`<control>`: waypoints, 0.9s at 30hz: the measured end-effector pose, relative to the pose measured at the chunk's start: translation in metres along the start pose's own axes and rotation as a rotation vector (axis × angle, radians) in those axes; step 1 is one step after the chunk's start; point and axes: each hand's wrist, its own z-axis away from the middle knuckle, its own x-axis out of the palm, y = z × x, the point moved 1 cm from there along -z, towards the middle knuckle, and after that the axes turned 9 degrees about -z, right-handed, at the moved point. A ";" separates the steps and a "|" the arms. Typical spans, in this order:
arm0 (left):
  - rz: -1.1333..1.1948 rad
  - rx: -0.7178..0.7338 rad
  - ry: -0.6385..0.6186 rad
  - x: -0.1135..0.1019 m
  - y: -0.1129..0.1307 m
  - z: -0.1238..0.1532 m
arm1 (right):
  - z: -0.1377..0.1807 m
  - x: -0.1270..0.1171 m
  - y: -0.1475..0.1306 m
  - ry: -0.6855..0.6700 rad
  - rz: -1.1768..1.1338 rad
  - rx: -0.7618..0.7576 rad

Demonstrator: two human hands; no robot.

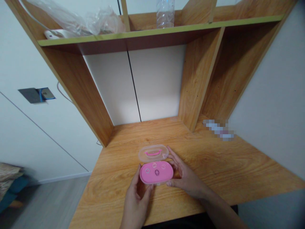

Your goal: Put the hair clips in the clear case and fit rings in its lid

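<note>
A pink oval box (164, 174) is gripped at both ends in front of me, just above or on the wooden desk; I cannot tell which. Several small thin rings lie in it, among them a dark ring (157, 172) and a pale ring (147, 170). My left hand (138, 197) curls round the box's left end, thumb at the near side. On the right end is my right hand (182, 178), its thumb at the near corner and its fingers behind, close to the lid. Directly behind the box sits a clear oval lid (143, 155) with a pink handle (153, 154).
The wooden desk (114, 178) has a shelf (147, 34) above it, bearing a crumpled plastic bag (105, 22) and a clear bottle (165, 14). An upright divider (200, 79) stands at the back right, near a blurred pale object (220, 129).
</note>
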 end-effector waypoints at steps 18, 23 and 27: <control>-0.054 0.070 0.003 -0.001 0.011 0.003 | 0.002 0.017 -0.014 0.037 0.292 -0.042; -0.028 0.062 -0.026 -0.003 0.015 0.002 | 0.004 0.022 -0.012 0.074 0.370 -0.021; -0.055 0.118 -0.027 -0.002 0.016 0.000 | 0.003 0.022 -0.011 0.091 0.368 0.030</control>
